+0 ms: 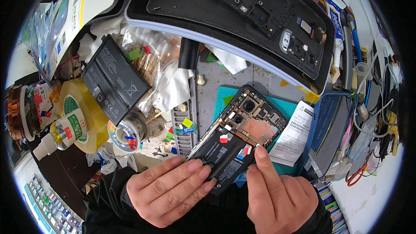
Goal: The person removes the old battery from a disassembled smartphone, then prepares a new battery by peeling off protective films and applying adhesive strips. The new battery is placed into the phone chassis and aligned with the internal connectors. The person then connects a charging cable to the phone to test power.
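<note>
An opened smartphone (255, 130) lies tilted in front of me, its circuit board, camera modules and black battery (223, 158) exposed. My left hand (169, 190) grips the phone's lower left side, its fingers laid over the edge and the battery. On the other side, my right hand (277, 190) is closed at the phone's right edge. One fingertip presses at the border between battery and board, beside a small red, white and blue sticker (244, 152). My right thumb is hidden. Under the phone's far end is a teal mat (223, 93).
A loose black battery (117, 80) leans near yellow tape rolls (86, 117) and a spray bottle (65, 132) at left. Above, a raised dark pad (195, 4) bears a back cover and phone frame part (255, 4). A printed white slip (294, 134) and cables (381, 82) are at right.
</note>
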{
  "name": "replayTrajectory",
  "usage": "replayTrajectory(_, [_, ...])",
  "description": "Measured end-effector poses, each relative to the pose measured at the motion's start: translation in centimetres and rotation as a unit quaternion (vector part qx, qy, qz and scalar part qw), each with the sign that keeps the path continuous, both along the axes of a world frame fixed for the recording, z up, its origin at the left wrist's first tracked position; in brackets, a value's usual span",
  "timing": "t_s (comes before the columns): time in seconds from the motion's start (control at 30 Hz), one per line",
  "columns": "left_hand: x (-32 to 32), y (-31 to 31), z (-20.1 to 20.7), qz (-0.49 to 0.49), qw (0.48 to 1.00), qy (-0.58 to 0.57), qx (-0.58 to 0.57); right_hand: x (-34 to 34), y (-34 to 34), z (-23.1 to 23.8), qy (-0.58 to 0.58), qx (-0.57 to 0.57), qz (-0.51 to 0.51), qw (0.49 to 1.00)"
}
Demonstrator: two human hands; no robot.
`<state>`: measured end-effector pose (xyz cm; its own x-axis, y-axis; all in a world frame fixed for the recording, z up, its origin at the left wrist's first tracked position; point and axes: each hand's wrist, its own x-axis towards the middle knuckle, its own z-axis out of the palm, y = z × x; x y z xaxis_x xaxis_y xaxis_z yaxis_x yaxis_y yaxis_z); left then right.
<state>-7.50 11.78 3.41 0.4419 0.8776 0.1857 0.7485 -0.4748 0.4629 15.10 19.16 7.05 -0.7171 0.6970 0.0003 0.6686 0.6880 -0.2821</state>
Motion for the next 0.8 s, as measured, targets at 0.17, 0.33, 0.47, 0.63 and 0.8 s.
replayTrajectory(0.17, [-0.1, 0.3, -0.2, -0.004, 1.000, 0.001, 0.022, 0.5, 0.3, 0.1, 0.022, -0.024, -0.010, 0.999])
replayTrajectory(0.33, [-0.2, 0.3, -0.1, -0.008, 1.000, -0.002, 0.017, 0.9, 0.0, -0.4, 0.054, -0.056, -0.036, 0.996])
replayTrajectory(0.47, [-0.2, 0.4, -0.3, -0.007, 0.999, -0.013, 0.030, 0.8, -0.2, -0.8, 0.073, -0.062, -0.042, 0.994])
replayTrajectory(0.63, [-0.4, 0.6, -0.6, -0.015, 0.999, -0.025, 0.046, 0.8, 0.0, -1.1, 0.092, -0.110, -0.061, 0.988])
replayTrajectory(0.8, [-0.6, 0.8, -0.5, -0.027, 0.999, -0.022, 0.039, 1.1, 0.7, -1.2, 0.145, -0.193, -0.100, 0.965])
